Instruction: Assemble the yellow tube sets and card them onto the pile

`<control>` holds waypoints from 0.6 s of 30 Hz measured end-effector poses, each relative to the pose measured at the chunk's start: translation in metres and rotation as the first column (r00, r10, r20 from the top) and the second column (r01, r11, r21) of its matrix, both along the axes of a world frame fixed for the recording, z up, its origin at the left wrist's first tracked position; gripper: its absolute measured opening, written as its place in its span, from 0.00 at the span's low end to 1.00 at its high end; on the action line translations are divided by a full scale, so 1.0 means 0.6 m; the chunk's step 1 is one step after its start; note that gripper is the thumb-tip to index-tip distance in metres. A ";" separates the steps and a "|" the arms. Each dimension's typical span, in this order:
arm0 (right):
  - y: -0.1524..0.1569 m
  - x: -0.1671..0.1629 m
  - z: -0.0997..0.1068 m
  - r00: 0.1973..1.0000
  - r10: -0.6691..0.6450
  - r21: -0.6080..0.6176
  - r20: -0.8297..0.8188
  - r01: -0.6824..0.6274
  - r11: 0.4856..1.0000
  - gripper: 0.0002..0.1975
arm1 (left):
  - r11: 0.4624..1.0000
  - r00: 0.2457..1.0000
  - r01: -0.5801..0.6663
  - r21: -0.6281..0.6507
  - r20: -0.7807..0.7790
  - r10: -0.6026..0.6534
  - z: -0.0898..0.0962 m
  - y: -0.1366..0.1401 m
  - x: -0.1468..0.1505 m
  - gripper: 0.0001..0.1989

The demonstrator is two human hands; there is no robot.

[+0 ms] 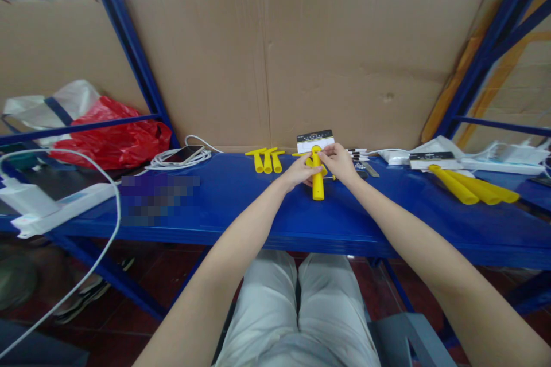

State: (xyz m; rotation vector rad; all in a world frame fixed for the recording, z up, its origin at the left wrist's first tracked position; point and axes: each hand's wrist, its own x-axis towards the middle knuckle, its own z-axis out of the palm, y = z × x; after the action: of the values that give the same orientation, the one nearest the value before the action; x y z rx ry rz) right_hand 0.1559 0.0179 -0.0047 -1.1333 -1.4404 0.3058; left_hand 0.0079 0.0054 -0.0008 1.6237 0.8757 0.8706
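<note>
A yellow plastic piece with a hollow-looking tubular handle (318, 188) stands out between my hands, its rounded top end away from me. My left hand (300, 173) is closed round its middle from the left. At the top end, the fingertips of my right hand (338, 160) pinch together on the same piece. Just behind my hands stands a white card with a black band (316, 140). To the left, several yellow T-shaped pieces (267, 161) lie side by side on the blue table (241, 200).
Yellow tapered tubes (473, 186) lie at the right beside a packaged card (433, 160). Pens (358, 153) are near my right hand. A coiled white cable (181, 157), red bag (114, 135) and power strip (64, 206) occupy the left. Cardboard (258, 69) walls the back.
</note>
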 end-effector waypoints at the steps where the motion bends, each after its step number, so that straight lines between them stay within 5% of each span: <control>1: -0.002 -0.001 0.000 1.000 0.001 -0.001 0.003 -0.001 1.000 0.12 | 1.000 1.000 0.005 0.019 -0.011 -0.005 -0.002 0.000 0.001 0.36; 8: -0.009 -0.005 0.002 0.997 -0.007 -0.069 0.078 0.013 0.998 0.20 | 0.991 0.997 0.069 0.119 -0.045 -0.064 -0.011 -0.001 0.006 0.40; 13: -0.021 -0.009 0.012 0.990 -0.094 -0.052 0.110 0.100 0.994 0.14 | 0.985 0.988 0.148 0.088 -0.051 -0.144 -0.007 -0.009 0.006 0.52; 18: -0.027 -0.002 0.020 0.999 -0.032 -0.074 0.005 0.032 0.997 0.12 | 0.988 0.993 0.100 0.119 -0.078 -0.091 -0.001 -0.014 0.007 0.48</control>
State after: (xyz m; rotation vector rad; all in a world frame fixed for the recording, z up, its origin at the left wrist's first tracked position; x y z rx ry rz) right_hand 0.1548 0.0018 0.0072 -1.2162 -1.4230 0.3372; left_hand 0.0124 -0.0029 -0.0016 1.7986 0.7999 0.8166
